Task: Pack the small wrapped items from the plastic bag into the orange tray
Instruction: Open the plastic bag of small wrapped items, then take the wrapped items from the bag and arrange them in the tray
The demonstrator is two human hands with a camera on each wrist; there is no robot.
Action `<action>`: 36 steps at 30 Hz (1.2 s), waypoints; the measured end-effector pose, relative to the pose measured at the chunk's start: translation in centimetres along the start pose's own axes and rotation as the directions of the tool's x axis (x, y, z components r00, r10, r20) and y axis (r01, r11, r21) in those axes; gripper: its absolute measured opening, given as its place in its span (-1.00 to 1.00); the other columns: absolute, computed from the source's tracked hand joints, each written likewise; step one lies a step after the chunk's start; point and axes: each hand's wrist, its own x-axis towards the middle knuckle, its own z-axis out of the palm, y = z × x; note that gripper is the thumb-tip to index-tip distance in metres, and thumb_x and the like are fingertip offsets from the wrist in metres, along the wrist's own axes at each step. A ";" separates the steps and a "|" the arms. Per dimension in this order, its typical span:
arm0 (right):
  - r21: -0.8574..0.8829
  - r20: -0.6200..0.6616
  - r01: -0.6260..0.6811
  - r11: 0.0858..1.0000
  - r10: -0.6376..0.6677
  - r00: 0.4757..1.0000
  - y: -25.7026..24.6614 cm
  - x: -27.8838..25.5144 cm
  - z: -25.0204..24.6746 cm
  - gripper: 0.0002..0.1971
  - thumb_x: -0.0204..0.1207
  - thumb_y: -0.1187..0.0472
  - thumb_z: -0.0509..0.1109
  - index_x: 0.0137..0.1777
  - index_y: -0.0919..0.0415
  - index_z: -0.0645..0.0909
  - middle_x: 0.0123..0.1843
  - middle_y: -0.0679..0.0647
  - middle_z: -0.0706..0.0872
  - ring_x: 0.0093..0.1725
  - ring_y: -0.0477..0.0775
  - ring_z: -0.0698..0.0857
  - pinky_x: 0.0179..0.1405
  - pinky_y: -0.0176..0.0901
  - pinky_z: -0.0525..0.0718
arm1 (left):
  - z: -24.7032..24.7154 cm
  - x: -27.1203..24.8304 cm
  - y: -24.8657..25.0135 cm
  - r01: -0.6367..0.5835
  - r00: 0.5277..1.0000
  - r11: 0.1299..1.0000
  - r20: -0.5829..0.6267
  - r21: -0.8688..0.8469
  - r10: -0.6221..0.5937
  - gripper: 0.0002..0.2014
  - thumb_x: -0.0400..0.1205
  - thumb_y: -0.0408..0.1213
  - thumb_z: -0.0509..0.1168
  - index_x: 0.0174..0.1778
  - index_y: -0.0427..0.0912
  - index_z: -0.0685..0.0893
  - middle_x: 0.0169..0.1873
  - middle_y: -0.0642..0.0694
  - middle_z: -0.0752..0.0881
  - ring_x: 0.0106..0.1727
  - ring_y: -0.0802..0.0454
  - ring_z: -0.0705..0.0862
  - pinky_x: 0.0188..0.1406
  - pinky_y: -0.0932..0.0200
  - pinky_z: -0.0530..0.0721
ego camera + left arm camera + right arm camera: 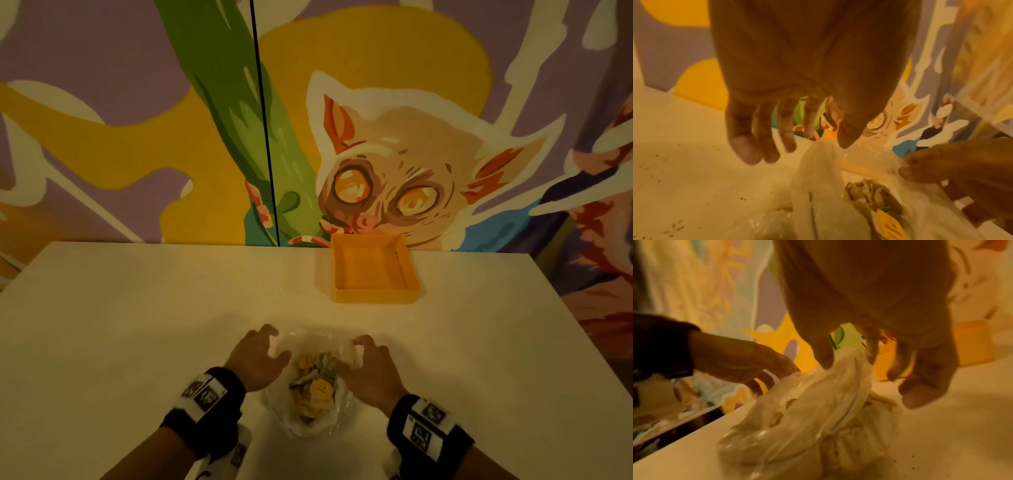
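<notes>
A pale, cream-white desk (137,325) fills the lower part of the head view, its far edge pushed up against a wall mural (394,164) painted in lilac, yellow and green, with a big-eyed, pointed-eared animal looking down at the surface. A thin dark seam runs up through the painting. Small dark specks dot the desk in the wrist views. The light is dim and warm.

The orange tray (375,295) sits at the far edge of the desk, right under the animal's face, square with low walls; nothing shows inside it. It stands well apart from both hands.

The clear plastic bag (310,414) lies on the desk close to the person, between the two hands, its mouth turned toward the tray. Through the film show the small wrapped items (317,387), a loose heap of yellow and pale wrappers.

The left hand (260,359) is at the left side of the bag's mouth, its fingers curled, forefinger and thumb nipping the film. The right hand (371,368) grips the right side of the mouth, thumb and fingertips pinching the plastic, so the opening is spread between the two. Both wrists wear black bands (205,397) bearing square black-and-white markers.
</notes>
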 end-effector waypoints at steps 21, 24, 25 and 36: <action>0.902 0.425 -0.412 -0.127 0.103 0.899 -0.4 0.6 -1.0 -0.56 0.57 0.33 -0.07 0.15 0.54 0.60 0.01 0.50 0.74 -0.08 0.48 0.74 -0.11 0.27 0.79 | 2.1 -0.4 0.3 0.316 0.863 -0.272 0.394 -0.909 -0.315 -0.68 0.78 -0.47 -0.05 0.41 -0.40 0.43 0.09 -0.34 0.61 -0.08 -0.22 0.58 -0.22 -0.04 0.76; 0.893 0.447 -0.435 -0.113 0.126 0.886 -0.7 0.6 -0.6 -0.54 0.47 0.21 0.00 0.19 0.37 0.63 0.09 0.33 0.75 0.02 0.36 0.66 -0.07 0.18 0.73 | 2.4 -0.4 1.1 0.282 0.846 -0.342 0.400 -0.897 -0.353 -0.56 0.75 -0.49 -0.12 0.55 -0.38 0.36 0.07 -0.47 0.67 -0.19 -0.26 0.63 -0.05 -0.02 0.68; 0.894 0.448 -0.440 -0.084 0.146 0.882 -0.8 0.7 -0.5 -0.54 0.49 0.20 0.01 0.20 0.34 0.63 0.01 0.31 0.78 -0.01 0.34 0.66 -0.16 0.13 0.75 | 2.6 -0.3 1.1 0.263 0.845 -0.364 0.395 -0.893 -0.360 -0.53 0.74 -0.50 -0.13 0.59 -0.31 0.32 -0.20 -0.44 0.70 -0.37 -0.19 0.65 -0.18 0.08 0.70; 0.805 0.323 -0.414 0.425 0.273 0.906 0.8 0.5 1.4 -0.68 0.64 0.07 0.32 0.31 0.06 0.35 0.16 0.19 0.59 0.03 0.34 0.72 -0.14 0.16 0.76 | 3.9 -0.2 -1.0 0.184 0.923 0.566 -0.057 -0.803 -0.381 -0.60 0.62 -0.16 0.39 0.36 0.00 0.49 0.14 -0.25 0.64 0.13 -0.27 0.67 0.07 -0.24 0.74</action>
